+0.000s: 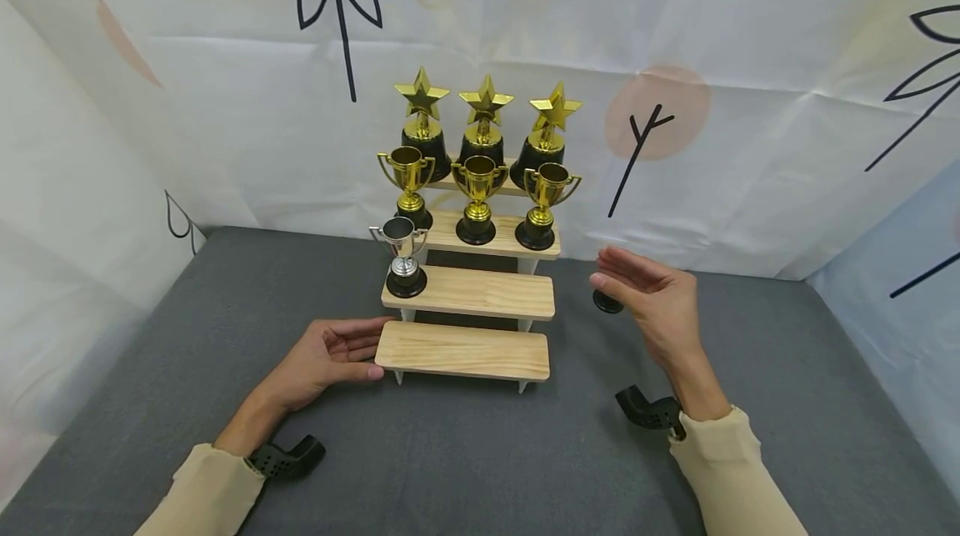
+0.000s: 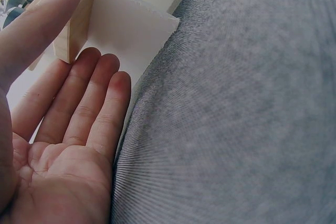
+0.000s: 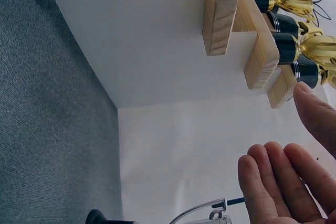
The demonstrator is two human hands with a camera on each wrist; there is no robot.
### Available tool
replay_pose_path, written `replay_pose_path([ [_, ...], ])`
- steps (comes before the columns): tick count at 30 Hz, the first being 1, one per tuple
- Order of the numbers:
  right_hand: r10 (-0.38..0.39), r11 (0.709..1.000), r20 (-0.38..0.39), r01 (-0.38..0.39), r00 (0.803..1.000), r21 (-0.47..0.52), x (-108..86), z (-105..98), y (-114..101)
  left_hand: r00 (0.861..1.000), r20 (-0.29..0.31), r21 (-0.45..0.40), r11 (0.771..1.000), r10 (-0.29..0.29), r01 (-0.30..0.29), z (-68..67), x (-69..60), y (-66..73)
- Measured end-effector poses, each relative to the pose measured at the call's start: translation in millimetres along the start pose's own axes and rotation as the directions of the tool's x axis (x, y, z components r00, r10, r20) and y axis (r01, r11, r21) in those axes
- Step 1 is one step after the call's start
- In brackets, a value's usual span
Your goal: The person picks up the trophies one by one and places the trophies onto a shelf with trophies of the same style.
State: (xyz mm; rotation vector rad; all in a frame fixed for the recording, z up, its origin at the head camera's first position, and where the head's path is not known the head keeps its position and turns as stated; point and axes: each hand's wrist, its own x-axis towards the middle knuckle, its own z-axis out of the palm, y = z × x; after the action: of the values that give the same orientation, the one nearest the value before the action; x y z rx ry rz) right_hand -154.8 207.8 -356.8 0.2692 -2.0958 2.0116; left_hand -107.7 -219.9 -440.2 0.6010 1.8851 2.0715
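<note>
A stepped wooden stand [image 1: 480, 353] with white side supports holds small trophies. My left hand [image 1: 333, 357] rests at the left end of its lowest step, with fingers [image 2: 97, 100] extended against the side and nothing gripped. On the second step's left end stands a silver cup trophy [image 1: 402, 248]. Right of the stand my right hand [image 1: 660, 303] hovers over a round black base [image 1: 607, 301]. In the right wrist view a silver handle [image 3: 202, 211] shows beside this hand's fingers [image 3: 268, 182], which lie together, thumb apart. The hand hides most of that trophy in the head view.
Three gold cup trophies [image 1: 477, 186] stand on the third step. Behind them, three gold star trophies [image 1: 483, 115] occupy the top step. A grey cloth [image 1: 465, 461] covers the table, and a white patterned sheet [image 1: 225, 119] hangs behind.
</note>
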Motion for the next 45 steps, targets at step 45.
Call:
replay_pose_path([
  [45,0.043,0.989,-0.227,-0.009,0.973,0.150,14.1,-49.1,7.9,1.000,0.008,0.008,1.000,-0.002,0.002,-0.1,0.0,0.6],
])
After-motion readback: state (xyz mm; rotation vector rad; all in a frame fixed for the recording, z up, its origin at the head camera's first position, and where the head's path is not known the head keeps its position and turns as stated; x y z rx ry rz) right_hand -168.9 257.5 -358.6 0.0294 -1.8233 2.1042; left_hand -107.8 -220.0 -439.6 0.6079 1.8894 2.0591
